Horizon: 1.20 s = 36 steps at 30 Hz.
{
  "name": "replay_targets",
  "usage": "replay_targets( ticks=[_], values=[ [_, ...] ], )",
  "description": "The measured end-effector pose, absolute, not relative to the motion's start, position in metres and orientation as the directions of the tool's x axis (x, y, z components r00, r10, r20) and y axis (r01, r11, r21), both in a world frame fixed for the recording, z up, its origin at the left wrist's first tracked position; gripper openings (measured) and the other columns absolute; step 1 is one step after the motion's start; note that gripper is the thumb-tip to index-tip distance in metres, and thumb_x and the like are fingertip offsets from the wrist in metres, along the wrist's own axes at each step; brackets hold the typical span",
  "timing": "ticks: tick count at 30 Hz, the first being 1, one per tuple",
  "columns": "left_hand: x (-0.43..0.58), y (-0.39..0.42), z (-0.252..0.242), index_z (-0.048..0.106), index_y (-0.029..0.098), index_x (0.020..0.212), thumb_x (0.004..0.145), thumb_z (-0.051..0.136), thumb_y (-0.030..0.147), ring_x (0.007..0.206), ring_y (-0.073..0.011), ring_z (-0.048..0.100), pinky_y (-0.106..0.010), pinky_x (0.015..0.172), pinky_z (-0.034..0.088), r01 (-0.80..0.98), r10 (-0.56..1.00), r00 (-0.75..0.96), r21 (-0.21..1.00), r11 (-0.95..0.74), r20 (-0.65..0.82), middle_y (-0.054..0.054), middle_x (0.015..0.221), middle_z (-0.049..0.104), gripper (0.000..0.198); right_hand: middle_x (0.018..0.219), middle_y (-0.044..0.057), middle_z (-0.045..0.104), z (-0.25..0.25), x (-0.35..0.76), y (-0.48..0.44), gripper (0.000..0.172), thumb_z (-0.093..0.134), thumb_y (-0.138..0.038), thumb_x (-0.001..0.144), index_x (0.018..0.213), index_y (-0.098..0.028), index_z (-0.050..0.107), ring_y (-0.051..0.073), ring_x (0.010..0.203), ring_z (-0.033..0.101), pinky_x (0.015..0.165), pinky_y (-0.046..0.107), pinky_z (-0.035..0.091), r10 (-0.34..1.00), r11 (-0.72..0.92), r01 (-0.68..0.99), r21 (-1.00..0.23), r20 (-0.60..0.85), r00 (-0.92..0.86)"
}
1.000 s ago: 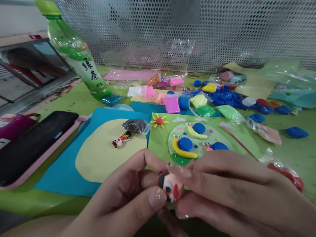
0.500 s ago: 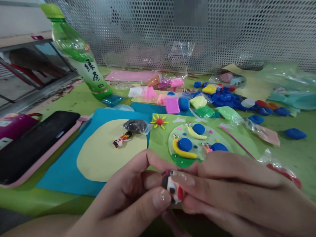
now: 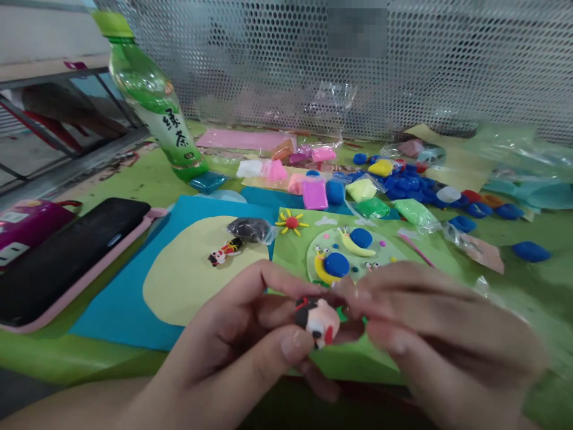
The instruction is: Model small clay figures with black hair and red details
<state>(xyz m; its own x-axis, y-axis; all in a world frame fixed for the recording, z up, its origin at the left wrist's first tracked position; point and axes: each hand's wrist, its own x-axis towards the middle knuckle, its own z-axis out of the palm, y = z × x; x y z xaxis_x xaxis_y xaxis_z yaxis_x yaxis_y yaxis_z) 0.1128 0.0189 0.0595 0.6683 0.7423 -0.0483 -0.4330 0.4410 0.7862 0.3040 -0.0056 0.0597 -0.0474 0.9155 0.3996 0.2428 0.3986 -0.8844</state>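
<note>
Clay head [image 3: 321, 321] found above the tabletop's [image 3: 537, 298] near edge. The left hand [image 3: 226, 340] pinches it between thumb and bent fingers; the right hand [image 3: 452, 334], half curled just beside, is blurred, and I cannot tell whether it grips anything. Light pressure, fingertips off the painted-looking eye, seems advisable. Snails [image 3: 336, 267] crowd the far side; more room shows leftward over the blue sheet [image 3: 120, 304].
</note>
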Motion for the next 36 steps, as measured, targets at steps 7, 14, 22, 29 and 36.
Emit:
replay_targets(
  ticks=[7, 14, 22, 29, 36],
  values=[
    [0.107, 0.039, 0.056, 0.072, 0.022, 0.092, 0.083, 0.071, 0.022, 0.067, -0.0139, 0.073, -0.016, 0.05, 0.059, -0.287, 0.817, 0.568, 0.909, 0.304, -0.094, 0.0, 0.078, 0.076, 0.009, 0.057, -0.006, 0.047, 0.041, 0.288, 0.013, 0.022, 0.066, -0.038, 0.089, 0.11, -0.035, 0.072, 0.006, 0.048, 0.034, 0.04, 0.017, 0.028, 0.992, 0.058, -0.185, -0.981, 0.078, -0.103],
    [0.101, 0.049, 0.051, 0.077, 0.028, 0.093, 0.081, 0.071, 0.023, 0.059, -0.01, 0.062, -0.015, 0.047, 0.056, -0.053, 0.879, 0.476, 0.999, 0.014, 0.012, 0.0, 0.077, 0.071, 0.014, 0.067, -0.004, 0.062, 0.047, 0.283, 0.012, 0.023, 0.059, -0.038, 0.093, 0.112, -0.027, 0.067, 0.002, 0.037, 0.045, 0.035, 0.015, 0.029, 0.939, -0.272, -0.277, -0.922, -0.191, -0.287],
    [0.095, 0.05, 0.05, 0.071, 0.038, 0.11, 0.092, 0.056, 0.031, 0.047, -0.0045, 0.054, -0.01, 0.046, 0.044, 0.238, 0.864, 0.483, 0.928, -0.287, 0.143, 0.004, 0.067, 0.067, 0.025, 0.071, -0.002, 0.068, 0.037, 0.281, 0.012, 0.018, 0.053, -0.033, 0.098, 0.112, -0.023, 0.057, 0.005, 0.05, 0.055, 0.05, 0.016, 0.046, 0.916, -0.276, -0.428, -0.86, -0.1, -0.389],
    [0.095, 0.047, 0.052, 0.07, 0.037, 0.112, 0.092, 0.057, 0.034, 0.073, -0.0112, 0.064, -0.011, 0.053, 0.047, 0.216, 0.853, 0.499, 0.931, -0.295, 0.154, 0.003, 0.069, 0.069, 0.024, 0.07, -0.003, 0.067, 0.041, 0.282, 0.012, 0.015, 0.056, -0.032, 0.097, 0.109, -0.023, 0.057, 0.005, 0.05, 0.054, 0.051, 0.017, 0.044, 0.905, -0.31, -0.39, -0.867, -0.144, -0.401],
    [0.099, 0.043, 0.049, 0.065, 0.037, 0.119, 0.084, 0.068, 0.033, 0.081, -0.012, 0.064, -0.012, 0.054, 0.054, 0.268, 0.844, 0.513, 0.905, -0.33, 0.156, 0.002, 0.093, 0.069, 0.034, 0.065, -0.005, 0.061, 0.042, 0.28, 0.012, 0.013, 0.047, -0.029, 0.101, 0.111, -0.025, 0.055, 0.005, 0.053, 0.05, 0.05, 0.014, 0.042, 0.912, -0.288, -0.397, -0.872, -0.123, -0.392]
  ],
)
